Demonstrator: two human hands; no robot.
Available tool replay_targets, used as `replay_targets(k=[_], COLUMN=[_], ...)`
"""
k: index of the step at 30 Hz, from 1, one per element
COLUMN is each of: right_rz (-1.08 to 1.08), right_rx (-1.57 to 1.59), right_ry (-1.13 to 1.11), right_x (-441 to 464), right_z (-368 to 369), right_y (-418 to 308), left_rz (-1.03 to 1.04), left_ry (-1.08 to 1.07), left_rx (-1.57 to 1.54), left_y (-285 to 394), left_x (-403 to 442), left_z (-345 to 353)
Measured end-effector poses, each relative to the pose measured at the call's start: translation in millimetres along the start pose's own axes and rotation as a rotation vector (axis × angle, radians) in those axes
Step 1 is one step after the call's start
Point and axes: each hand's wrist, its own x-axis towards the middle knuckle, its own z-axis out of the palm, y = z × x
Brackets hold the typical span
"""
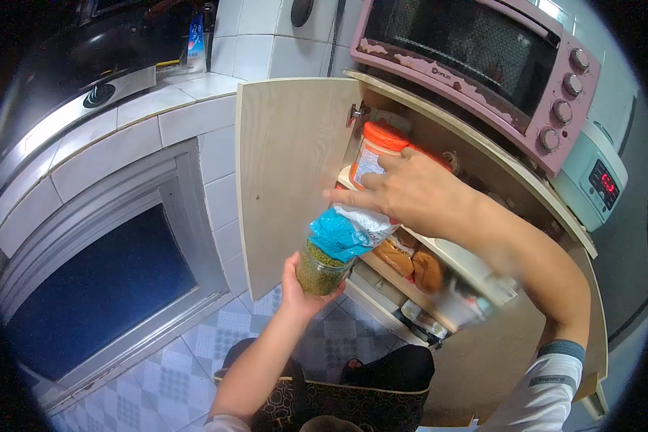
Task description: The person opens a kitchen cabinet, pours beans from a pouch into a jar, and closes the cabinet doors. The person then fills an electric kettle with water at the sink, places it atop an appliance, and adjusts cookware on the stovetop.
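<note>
My left hand (304, 291) is wrapped round a clear jar (322, 270) of small green beans, held tilted in front of the cabinet. A blue and white plastic bag (345, 232) lies over the jar's mouth, and green beans show just below its edge. Above it, my right hand (403, 189) seems to grip the white end of this bag; one finger sticks out to the left, and the grip itself is partly hidden. Behind my right fingers a tub with an orange lid (386, 135) stands on the cabinet shelf.
The cabinet door (295, 180) stands wide to the left. Lower shelves hold brown packages (426, 270) and other items. A pink toaster oven (475, 57) sits on top, with a pale green cooker (594, 176) beside it. At the left is a tiled counter (140, 108) with a stove.
</note>
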Motion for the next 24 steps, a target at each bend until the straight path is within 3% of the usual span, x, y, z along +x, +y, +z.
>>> replay_targets(k=[7,24], right_rz=[0.009,-0.028], right_rx=[-0.044,-0.114], right_ry=[-0.094,0.043], right_x=[3.2,7.0], right_z=[-9.7,-13.2], right_y=[3.7,0.7], left_rz=[-0.01,-0.032], left_ry=[-0.011,-0.052], left_rx=[-0.009,-0.028], left_y=[-2.0,-5.2], left_x=[1.3,1.2], left_z=[-0.6,7.8])
